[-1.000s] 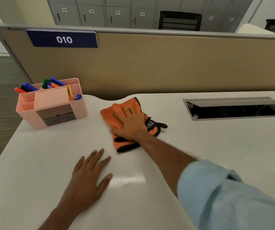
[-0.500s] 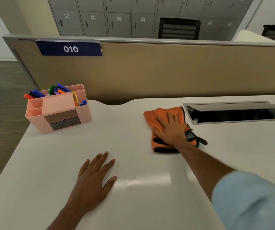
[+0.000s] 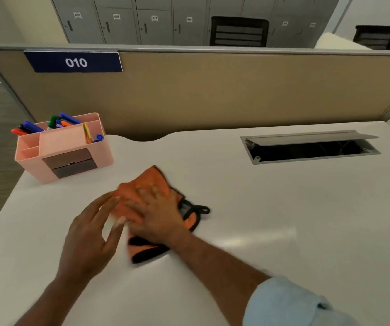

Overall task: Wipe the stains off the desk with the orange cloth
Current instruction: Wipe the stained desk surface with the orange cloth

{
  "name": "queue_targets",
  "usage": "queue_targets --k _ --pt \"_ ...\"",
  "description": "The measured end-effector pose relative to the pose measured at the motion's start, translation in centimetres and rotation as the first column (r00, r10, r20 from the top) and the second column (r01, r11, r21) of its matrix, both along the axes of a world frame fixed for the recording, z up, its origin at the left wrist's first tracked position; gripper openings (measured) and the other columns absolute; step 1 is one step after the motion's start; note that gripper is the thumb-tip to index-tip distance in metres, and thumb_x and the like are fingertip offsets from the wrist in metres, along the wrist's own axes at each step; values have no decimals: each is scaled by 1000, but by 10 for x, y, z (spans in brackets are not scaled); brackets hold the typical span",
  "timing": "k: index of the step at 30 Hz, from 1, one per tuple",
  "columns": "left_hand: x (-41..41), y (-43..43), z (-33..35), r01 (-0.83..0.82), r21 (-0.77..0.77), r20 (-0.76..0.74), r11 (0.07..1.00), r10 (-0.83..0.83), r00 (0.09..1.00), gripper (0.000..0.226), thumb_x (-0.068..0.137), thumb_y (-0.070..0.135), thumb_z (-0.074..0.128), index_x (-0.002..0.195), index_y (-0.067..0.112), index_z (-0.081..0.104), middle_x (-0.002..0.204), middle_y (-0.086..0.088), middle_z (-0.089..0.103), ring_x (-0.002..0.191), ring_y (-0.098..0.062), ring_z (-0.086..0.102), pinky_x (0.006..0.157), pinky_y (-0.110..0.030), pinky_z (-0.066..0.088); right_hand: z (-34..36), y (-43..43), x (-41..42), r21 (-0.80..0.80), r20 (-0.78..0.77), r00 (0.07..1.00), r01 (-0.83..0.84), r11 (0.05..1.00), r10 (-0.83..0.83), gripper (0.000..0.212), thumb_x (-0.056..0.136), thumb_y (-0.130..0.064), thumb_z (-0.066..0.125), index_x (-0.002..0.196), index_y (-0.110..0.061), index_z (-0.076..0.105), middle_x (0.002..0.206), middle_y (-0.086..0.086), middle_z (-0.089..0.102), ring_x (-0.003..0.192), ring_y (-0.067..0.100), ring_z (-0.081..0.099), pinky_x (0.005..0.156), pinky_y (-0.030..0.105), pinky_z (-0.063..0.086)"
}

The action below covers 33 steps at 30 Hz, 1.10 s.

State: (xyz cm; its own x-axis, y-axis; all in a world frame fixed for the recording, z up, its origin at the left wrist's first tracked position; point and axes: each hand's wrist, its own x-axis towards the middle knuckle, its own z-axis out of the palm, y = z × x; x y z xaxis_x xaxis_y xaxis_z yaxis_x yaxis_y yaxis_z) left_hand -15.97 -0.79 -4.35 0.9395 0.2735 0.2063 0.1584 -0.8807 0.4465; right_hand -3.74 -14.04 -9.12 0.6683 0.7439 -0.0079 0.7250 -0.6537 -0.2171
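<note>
— Which step were we on?

— We judged it to be the wiping itself. Taking the pink organiser [image 3: 64, 151] as our landmark, the orange cloth [image 3: 146, 191] lay flat on the desk [image 3: 283, 208], to the right of the organiser and nearer to us, well apart from it. We could make out no stains on the pale top; the glare and the motion blur may have hidden them.

— And our hands, left to right?

— Our left hand [image 3: 90, 234] was in front of the organiser and to its right, fingers spread and loose, gripping nothing. Its fingertips reached the near left edge of the cloth. Whether the palm rested on the desk or was raised off it, we could not tell, because that hand was blurred.

— The right?

— Further right again, our right hand [image 3: 158, 215] lay flat and open on top of the cloth, palm down, pressing it to the desk rather than clutching it. The black-trimmed edge and a small loop stuck out on the side away from the organiser.

— What did the next move call for?

— By our reckoning, steady downward pressure through the right palm, so the cloth slid with the hand instead of bunching, and the left hand kept off the cloth's path. Passes toward the organiser needed to stop short of it. Far to the right of it, the open cable hatch [image 3: 307, 149] was an edge to avoid catching.
</note>
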Motion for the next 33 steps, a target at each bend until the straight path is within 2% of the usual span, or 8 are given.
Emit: queue_targets --k 3,9,15,17,21,25,29,33 --pt "-15 4 -2 -34 13 -40 999 35 999 57 90 52 39 137 22 52 147 -4 49 132 -29 48 102 -51 42 -4 -74 31 8 81 963 258 966 -257 60 85 -65 33 141 -45 37 157 0 32 144 31 24 106 68 19" --pt "-49 39 -14 -71 45 -101 996 75 992 55 90 55 35 133 26 55 143 -6 53 130 -29 50 100 -50 44 -2 -206 62 -114 164 796 602 790 -583 72 84 -72 12 148 -42 26 158 2 26 144 32 23 105 69 23" --pt "-93 76 -12 -114 65 -103 991 120 987 58 90 55 36 132 21 57 139 -9 56 128 -30 52 99 -50 46 -1 -155 44 -71 65 696 718 692 -715 62 92 -64 25 149 -39 25 161 5 20 145 37 17 108 70 17" --pt "-103 82 -10 -127 58 -105 990 133 986 60 90 56 35 134 19 54 139 -10 56 129 -30 51 101 -49 44 3 -104 22 -57 81 738 674 736 -670 63 91 -63 24 148 -37 28 160 6 22 143 37 20 108 67 19" --pt "-118 95 1 -146 40 -78 988 149 986 62 90 54 36 137 16 50 140 -10 55 130 -29 50 103 -47 42 12 26 -58 9 58 875 480 877 -480 61 90 -54 29 146 -29 38 157 13 29 141 40 24 104 56 -1" --pt "-124 106 22 -116 67 -15 991 117 993 58 90 51 38 131 14 56 137 -11 57 124 -32 55 97 -50 47 9 121 -161 105 -177 958 245 964 -224 60 90 -49 40 146 -30 33 158 13 22 147 41 6 106 74 4" --pt "-121 112 32 -97 80 -36 992 100 994 58 91 51 35 136 19 50 144 -10 50 129 -33 50 96 -56 46 6 151 -231 195 -298 951 150 969 -87 75 91 -52 53 150 -31 13 162 7 7 149 35 -8 108 68 -11" --pt "-115 107 27 -66 68 -31 996 68 997 57 91 53 36 136 22 51 146 -8 49 129 -33 50 94 -57 48 2 112 -211 213 -195 980 81 974 -39 59 92 -49 49 145 -32 33 159 5 19 148 34 4 109 70 0"
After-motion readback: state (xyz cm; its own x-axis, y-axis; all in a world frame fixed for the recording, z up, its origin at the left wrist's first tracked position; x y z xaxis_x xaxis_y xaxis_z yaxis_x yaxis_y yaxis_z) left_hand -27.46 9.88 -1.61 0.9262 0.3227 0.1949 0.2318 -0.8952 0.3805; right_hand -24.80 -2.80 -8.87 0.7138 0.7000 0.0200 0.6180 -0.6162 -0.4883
